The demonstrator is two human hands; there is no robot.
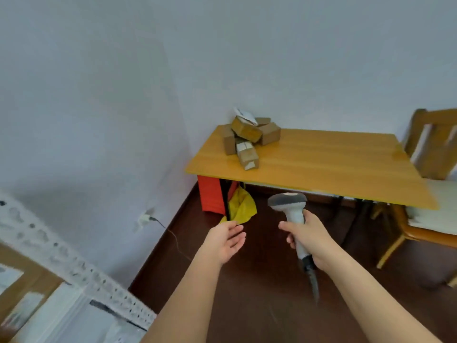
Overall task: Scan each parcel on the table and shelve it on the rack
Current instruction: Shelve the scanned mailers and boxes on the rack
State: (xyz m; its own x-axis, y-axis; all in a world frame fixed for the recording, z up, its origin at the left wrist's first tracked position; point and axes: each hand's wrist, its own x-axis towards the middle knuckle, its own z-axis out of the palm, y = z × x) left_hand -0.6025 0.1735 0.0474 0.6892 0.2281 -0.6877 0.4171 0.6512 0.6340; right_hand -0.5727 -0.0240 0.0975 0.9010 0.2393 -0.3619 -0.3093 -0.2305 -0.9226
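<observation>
Several brown cardboard parcels [248, 137] lie heaped at the far left corner of a wooden table [321, 159], with a white pouch [244, 115] on top of the heap. My right hand [308, 237] grips the handle of a white and grey barcode scanner [290, 206], whose head points toward the table. My left hand [226, 240] is held out in front of me, palm turned inward, fingers relaxed and holding nothing. Both hands are well short of the table. A white perforated rack post [61, 258] crosses the lower left corner.
A wooden chair [430, 169] with a pale cushion stands at the table's right end. Under the table are a red box [210, 194] and a yellow bag [241, 206]. A wall socket with a cable [148, 217] sits low on the left wall. Dark wooden floor lies between me and the table.
</observation>
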